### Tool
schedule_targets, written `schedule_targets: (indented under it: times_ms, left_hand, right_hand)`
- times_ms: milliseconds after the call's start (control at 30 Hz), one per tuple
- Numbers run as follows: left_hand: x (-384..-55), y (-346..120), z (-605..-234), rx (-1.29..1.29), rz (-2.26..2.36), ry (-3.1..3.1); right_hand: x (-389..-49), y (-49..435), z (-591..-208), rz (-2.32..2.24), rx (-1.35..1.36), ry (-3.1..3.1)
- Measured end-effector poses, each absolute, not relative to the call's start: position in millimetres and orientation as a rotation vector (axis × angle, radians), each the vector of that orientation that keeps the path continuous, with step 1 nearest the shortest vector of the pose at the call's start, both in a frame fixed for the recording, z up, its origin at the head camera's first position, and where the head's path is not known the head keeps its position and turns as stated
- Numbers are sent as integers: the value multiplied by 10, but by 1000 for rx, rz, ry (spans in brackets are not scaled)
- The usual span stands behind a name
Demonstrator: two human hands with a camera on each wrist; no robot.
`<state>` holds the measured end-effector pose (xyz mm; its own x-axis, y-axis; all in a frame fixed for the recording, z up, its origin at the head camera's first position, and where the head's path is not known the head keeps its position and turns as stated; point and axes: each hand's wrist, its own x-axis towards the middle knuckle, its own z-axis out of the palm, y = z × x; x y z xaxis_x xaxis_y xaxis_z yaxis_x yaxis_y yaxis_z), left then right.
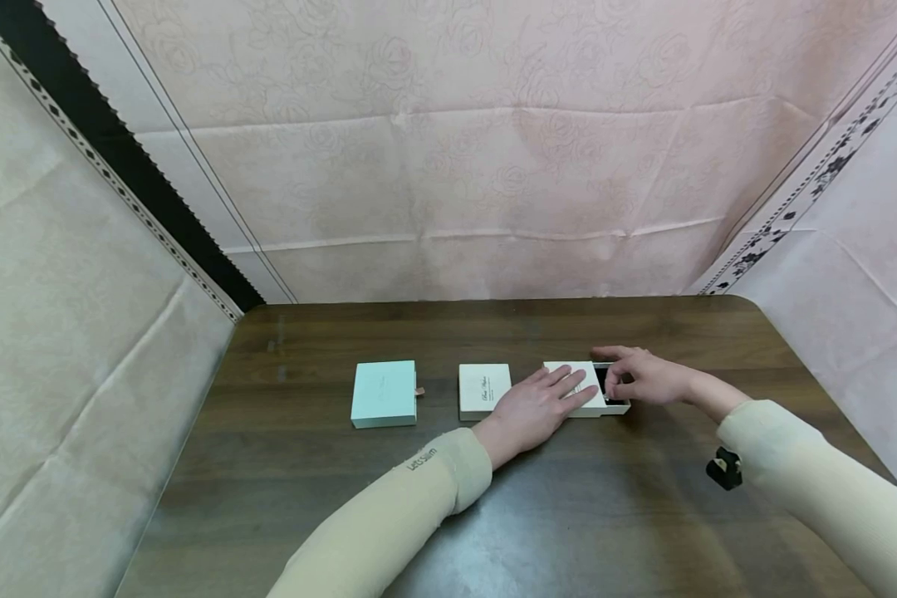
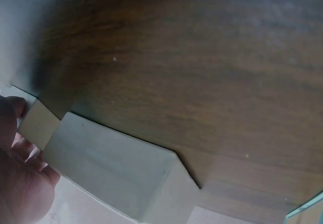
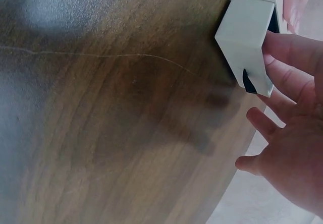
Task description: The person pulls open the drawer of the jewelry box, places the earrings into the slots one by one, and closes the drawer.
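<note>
My left hand lies with straight, spread fingers on top of a white slide-out box. Its inner drawer stands partly out on the right, with a dark inside and a small black tab at its end. Over that opening is my right hand; its thumb and index finger reach in, their tips hidden, while the other fingers spread past the drawer's end. Whether those fingertips hold anything I cannot tell. In the left wrist view, my left hand is beside the boxes.
Left of the slide-out box sits another white box with dark lettering, close to my left wrist. Farther left lies a teal box with a small pinkish tab on its right side. All stand on a brown wooden table; pale patterned cloth hangs behind.
</note>
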<state>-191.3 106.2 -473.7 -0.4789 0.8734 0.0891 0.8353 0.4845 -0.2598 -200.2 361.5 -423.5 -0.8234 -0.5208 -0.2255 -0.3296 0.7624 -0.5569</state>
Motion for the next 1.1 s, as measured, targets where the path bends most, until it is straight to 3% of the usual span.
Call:
schedule_targets:
  times_ms: [600,1100]
  left_hand:
    - [-1913,1055,-4716,-1480,276,-2527]
    - [-1892,1056,-4709,-1482,259,-2557]
  right_hand:
    - [-1925,3516,-4211,-409,-665,2914]
    - [-1868,3599,-4098,-475,-650,2968]
